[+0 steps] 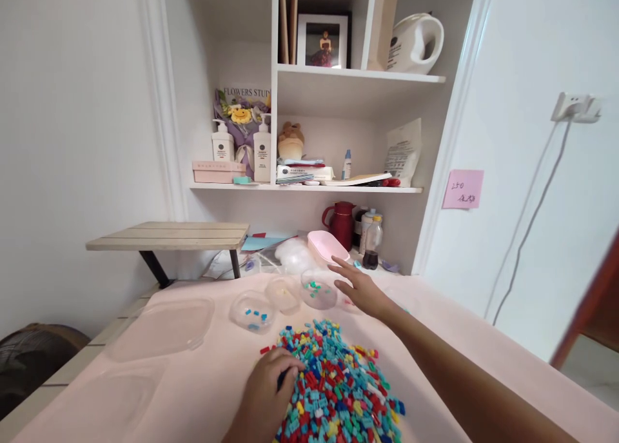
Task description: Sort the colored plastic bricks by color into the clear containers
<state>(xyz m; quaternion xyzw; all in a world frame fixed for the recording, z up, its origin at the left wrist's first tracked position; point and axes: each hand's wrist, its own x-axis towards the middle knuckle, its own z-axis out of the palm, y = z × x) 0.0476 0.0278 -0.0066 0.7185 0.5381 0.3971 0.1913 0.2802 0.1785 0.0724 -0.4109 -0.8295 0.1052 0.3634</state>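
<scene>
A heap of small toy building bricks (338,385) in blue, red, yellow, green and white lies in front of me. My left hand (271,382) rests at the heap's left edge, fingers curled in and thumb close to them; what they hold, if anything, is hidden. Stretched out beyond the heap, my right hand (360,289) has its fingers apart and nothing in them. It hovers over a clear bowl with red bricks (349,304), partly covering it. Beside that stand a clear bowl with green bricks (319,296), a small bowl with pale bits (284,296) and a container with blue bricks (252,313).
Clear plastic lids (164,327) lie on the pink tablecloth (217,378) at left. A pink basin (329,246), a red jug (342,224) and bottles (372,240) stand at the back under a shelf (309,189). A small raised wooden stand (169,235) is at left.
</scene>
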